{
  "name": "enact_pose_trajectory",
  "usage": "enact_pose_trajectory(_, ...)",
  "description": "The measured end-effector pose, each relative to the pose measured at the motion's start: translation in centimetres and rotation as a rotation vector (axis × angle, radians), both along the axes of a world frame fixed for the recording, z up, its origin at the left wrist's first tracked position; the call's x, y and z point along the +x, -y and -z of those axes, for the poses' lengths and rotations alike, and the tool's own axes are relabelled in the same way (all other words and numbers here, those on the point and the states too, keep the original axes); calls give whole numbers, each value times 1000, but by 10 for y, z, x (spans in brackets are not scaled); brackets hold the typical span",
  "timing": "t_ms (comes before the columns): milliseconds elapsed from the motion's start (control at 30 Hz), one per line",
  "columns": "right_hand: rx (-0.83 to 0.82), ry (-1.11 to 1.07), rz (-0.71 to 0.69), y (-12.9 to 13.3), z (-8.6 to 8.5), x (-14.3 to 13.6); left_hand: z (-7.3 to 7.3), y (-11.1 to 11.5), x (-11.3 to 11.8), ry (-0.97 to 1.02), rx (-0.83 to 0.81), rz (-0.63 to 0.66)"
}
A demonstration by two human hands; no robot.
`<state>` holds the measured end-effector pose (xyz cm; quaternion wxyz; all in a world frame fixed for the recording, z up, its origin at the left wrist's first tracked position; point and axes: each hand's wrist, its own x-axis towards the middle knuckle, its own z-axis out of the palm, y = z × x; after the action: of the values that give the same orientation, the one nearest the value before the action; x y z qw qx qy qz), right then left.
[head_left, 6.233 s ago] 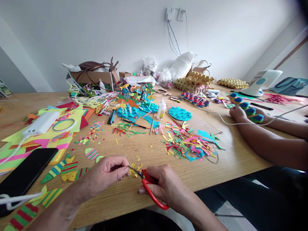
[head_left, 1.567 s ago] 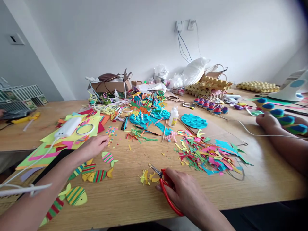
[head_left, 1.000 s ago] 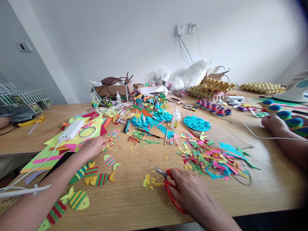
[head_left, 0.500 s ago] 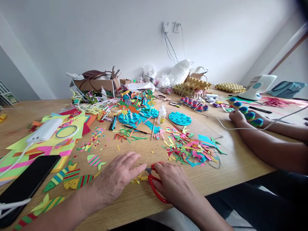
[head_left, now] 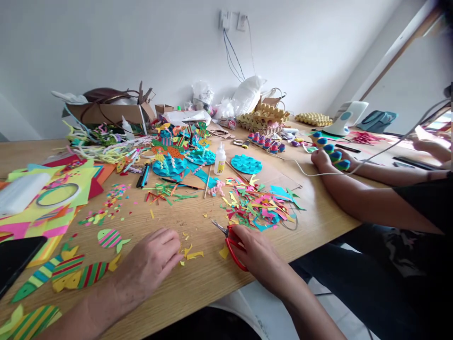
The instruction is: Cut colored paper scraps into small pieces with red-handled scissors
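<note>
My right hand (head_left: 256, 252) grips a pair of scissors (head_left: 236, 250) by the red handles. Their metal blades point up and to the left, just above the table. Beside the handles shows a small yellow paper piece (head_left: 223, 253); I cannot tell whether fingers touch it. My left hand (head_left: 154, 257) is low over the table with bent fingers, its thumb apart from them and nothing visible in it. Yellow paper scraps (head_left: 194, 255) lie just right of its thumb. Left of that hand are striped paper fish, among them a pink and green one (head_left: 109, 238).
A heap of coloured paper scraps (head_left: 262, 208) lies ahead of my right hand. Beyond are a glue bottle (head_left: 220, 160) and a turquoise egg-carton disc (head_left: 247, 164). Coloured paper sheets (head_left: 83, 184) are at left. At right, a co-worker's hands (head_left: 322, 161) hold a painted egg-carton strip (head_left: 329, 152).
My hands have moved apart. The left has drawn back leftward from the blades, its fingers more bent. The right still holds the scissors, blade tips now uncovered. The view has shifted right.
</note>
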<state>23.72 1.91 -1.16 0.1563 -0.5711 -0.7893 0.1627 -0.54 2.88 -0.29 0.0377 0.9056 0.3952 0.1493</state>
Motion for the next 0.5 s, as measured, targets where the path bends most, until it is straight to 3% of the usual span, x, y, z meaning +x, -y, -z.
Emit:
enact_pose_trajectory(200, 25, -6, -89, -1, 8, -6, -2, -2, 12, 26, -107, 3)
enact_pose_trajectory(500, -13, 42, -88, 0, 1, -12, 12, -10, 6, 370, -159, -36)
